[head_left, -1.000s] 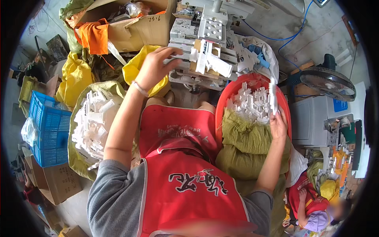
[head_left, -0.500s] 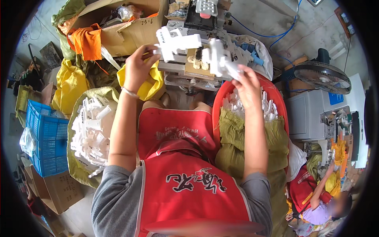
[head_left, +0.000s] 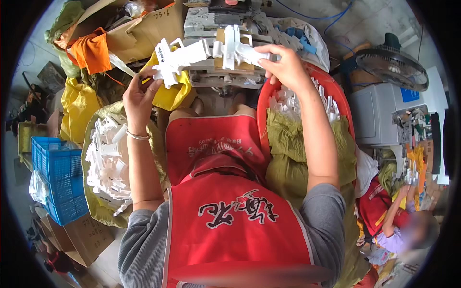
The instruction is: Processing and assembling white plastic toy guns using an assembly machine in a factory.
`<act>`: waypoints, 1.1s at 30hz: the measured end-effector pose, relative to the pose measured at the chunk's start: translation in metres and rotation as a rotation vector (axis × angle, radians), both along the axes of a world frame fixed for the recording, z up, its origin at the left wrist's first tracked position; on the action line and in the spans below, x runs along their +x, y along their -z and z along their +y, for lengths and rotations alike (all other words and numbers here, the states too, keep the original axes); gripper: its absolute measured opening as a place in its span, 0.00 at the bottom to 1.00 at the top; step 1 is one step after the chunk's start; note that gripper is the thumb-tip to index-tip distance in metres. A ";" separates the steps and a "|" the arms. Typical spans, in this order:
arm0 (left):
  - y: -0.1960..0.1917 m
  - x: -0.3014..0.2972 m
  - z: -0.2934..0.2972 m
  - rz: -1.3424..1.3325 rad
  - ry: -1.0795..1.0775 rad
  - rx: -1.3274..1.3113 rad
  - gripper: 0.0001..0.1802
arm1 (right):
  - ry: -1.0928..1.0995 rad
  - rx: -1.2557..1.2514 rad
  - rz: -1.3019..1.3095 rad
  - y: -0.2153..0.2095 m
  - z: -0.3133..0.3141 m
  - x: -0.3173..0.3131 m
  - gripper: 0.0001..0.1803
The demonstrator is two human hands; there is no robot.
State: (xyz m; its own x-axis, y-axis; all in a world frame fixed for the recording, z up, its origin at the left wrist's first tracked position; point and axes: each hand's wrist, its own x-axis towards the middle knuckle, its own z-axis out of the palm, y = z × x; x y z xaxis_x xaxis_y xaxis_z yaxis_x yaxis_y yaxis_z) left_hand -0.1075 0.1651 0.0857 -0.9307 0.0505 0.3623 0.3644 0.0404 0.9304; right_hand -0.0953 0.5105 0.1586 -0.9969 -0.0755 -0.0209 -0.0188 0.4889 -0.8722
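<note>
My left hand, at the upper left, pinches the lower end of a white plastic toy gun part with dark print on its side. Level with it, my right hand grips the narrow end of a second white plastic toy gun part. Both pieces are held up in front of a grey metal machine with a tan block on its bed. Their facing ends come close together; whether they touch, I cannot tell. Fingertips on the far sides of the pieces are partly hidden.
A sack of white plastic parts stands left of my legs. On the right, a red tub holds more parts beside a green woven sack. Farther out are a blue crate, a cardboard box, a black fan and another person.
My left hand has moved left and slightly down with its piece, whose printed side now shows. My right hand has moved up and left with its piece. The machine sits higher in view.
</note>
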 end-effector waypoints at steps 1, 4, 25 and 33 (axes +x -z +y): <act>0.000 0.002 0.000 -0.006 0.005 0.007 0.14 | 0.006 -0.003 -0.005 0.005 0.005 -0.004 0.14; 0.002 0.010 0.004 0.011 0.006 -0.006 0.14 | -0.072 -0.153 -0.041 0.021 0.013 -0.008 0.15; 0.008 0.198 -0.260 -0.180 -0.844 -0.923 0.14 | 0.036 0.886 -0.349 0.225 0.128 0.027 0.24; 0.001 0.139 -0.167 -0.127 -0.666 -0.957 0.10 | 0.225 1.016 -0.359 0.244 0.123 0.018 0.31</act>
